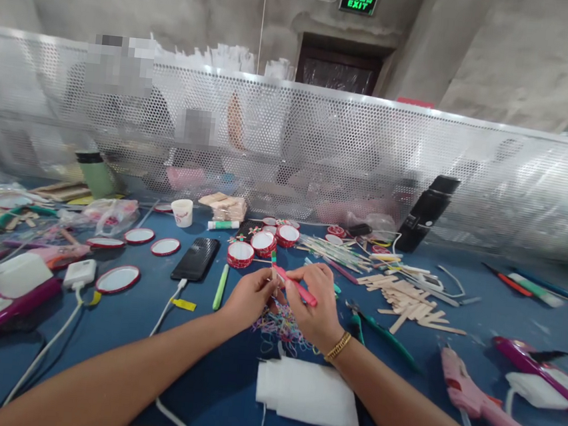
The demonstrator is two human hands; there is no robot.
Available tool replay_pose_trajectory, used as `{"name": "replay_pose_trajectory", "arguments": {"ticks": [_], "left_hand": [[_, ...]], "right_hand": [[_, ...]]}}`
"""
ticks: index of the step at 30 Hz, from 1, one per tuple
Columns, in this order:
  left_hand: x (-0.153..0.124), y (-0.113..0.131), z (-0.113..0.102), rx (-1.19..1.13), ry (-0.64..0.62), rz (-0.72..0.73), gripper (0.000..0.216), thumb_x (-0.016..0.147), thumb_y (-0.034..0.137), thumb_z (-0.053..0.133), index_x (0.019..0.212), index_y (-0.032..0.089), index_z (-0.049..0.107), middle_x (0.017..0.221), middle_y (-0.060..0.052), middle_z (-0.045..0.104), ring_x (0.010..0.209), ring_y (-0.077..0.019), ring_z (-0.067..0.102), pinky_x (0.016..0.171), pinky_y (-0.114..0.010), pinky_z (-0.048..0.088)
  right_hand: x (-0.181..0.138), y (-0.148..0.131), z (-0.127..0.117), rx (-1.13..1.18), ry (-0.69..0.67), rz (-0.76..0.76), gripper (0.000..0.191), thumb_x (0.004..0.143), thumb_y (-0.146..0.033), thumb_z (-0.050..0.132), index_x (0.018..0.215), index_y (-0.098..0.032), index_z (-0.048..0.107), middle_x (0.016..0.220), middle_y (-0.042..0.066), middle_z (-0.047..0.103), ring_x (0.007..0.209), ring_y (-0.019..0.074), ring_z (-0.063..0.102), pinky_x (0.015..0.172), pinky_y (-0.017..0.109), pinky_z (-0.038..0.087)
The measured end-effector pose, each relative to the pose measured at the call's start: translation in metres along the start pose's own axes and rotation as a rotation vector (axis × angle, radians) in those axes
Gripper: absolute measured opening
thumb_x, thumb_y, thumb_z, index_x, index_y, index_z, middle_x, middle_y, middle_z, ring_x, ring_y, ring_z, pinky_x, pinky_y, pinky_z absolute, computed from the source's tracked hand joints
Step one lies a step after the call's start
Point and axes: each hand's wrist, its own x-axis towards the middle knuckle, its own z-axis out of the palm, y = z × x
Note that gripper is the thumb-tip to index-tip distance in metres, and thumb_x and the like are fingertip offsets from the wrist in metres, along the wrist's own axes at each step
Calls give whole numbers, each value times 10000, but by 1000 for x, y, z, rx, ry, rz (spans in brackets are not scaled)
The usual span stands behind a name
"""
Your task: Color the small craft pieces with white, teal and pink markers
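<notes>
At the middle of the table my left hand [249, 298] pinches a small thin stick [274, 260] with a green band near its upper end. My right hand [319, 305] is closed around a pink marker pen [301, 288], its tip touching or very near the stick. Below both hands lies a loose pile of colourful rubber bands [280, 326]. A folded white cloth [309, 395] is close to the front edge. Left of my left hand rests a light green marker [220, 287]; right of my right hand are green-handled pliers [385, 336].
Red-rimmed round tins [240, 254] stand behind my hands. Wooden sticks [409, 299] are scattered to the right, near a pink glue gun [491, 407]. A black phone [196, 259] on a cable lies left. A perforated metal screen [320, 149] closes the back, with people beyond.
</notes>
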Motion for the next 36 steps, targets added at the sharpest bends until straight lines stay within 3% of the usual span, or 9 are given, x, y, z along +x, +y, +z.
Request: {"name": "replay_pose_trajectory", "arguments": {"ticks": [4, 10, 16, 20, 24, 30, 36], "left_hand": [[0, 0, -1, 45, 24, -20, 330, 864, 505, 574, 859, 176, 582, 692, -18, 685, 453, -126, 594, 405, -211, 310], [0, -1, -1, 30, -14, 29, 322, 880, 491, 561, 806, 178, 573, 668, -2, 660, 461, -121, 593, 449, -222, 390], [-1, -1, -1, 39, 8, -16, 308, 877, 491, 559, 871, 184, 569, 693, -14, 690, 456, -119, 591, 412, -211, 311], [-1, -1, 0, 25, -10, 9, 323, 868, 501, 564, 805, 184, 565, 655, 0, 653, 457, -119, 585, 417, -217, 318], [0, -2, 0, 42, 14, -17, 313, 868, 499, 560, 868, 187, 576, 678, -3, 672, 457, -125, 592, 405, -215, 304], [-1, 1, -1, -15, -1, 7, 330, 856, 511, 579, 809, 184, 577, 649, 6, 644, 462, -123, 578, 453, -230, 393], [-4, 4, 0, -23, 35, -38, 320, 836, 506, 607, 834, 187, 583, 667, -2, 672, 458, -121, 581, 428, -220, 359]], "right_hand": [[1, 0, -1, -7, 31, 35, 106, 901, -197, 526, 831, -217, 602, 776, 3, 657, 737, 172, 571, 853, 400, 371], [0, -2, 0, 0, 4, 7, 98, 894, -193, 526, 835, -218, 601, 781, 5, 661, 753, 180, 579, 854, 407, 370], [-1, 1, -1, -15, 49, 36, 93, 899, -196, 535, 835, -220, 598, 779, 1, 659, 745, 175, 578, 864, 406, 372], [0, 0, 0, 5, 12, 4, 100, 898, -192, 523, 837, -219, 597, 782, 5, 660, 756, 179, 582, 861, 409, 371], [0, -1, 0, -3, 27, 39, 101, 901, -203, 528, 831, -217, 600, 776, 2, 657, 741, 174, 572, 858, 406, 367], [-1, -3, 1, -9, -9, 1, 97, 896, -195, 524, 848, -219, 605, 782, 1, 658, 748, 174, 583, 886, 416, 362], [1, -2, -2, -20, 55, 62, 89, 885, -179, 536, 831, -223, 592, 776, 3, 664, 757, 184, 591, 893, 426, 370]]}}
